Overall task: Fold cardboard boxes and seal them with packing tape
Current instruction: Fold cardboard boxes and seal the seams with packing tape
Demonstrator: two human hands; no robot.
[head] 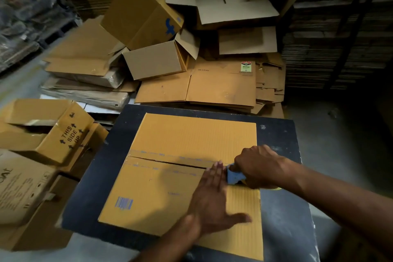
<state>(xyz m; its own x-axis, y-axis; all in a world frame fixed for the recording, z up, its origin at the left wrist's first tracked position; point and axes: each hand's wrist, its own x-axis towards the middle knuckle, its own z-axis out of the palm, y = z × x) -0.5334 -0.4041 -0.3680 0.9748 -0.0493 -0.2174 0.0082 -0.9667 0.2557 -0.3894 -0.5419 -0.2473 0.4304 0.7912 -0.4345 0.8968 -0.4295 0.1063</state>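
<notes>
A brown cardboard box (191,134) stands on a dark table (280,208), its two top flaps closed with a seam running left to right across the middle. My left hand (210,198) lies flat with straight fingers on the near flap, fingertips close to the seam. My right hand (257,166) grips a blue tape dispenser (232,175) at the right end of the seam, just beyond my left fingertips. Old tape marks line the seam. A barcode is printed on the near flap at the left.
Folded boxes (42,134), one marked "THIS SIDE UP", are piled at the left. Flattened cardboard sheets (221,85) and open boxes (153,61) lie behind the table. Stacks of flat cardboard (331,49) rise at the right back. Grey floor shows at right.
</notes>
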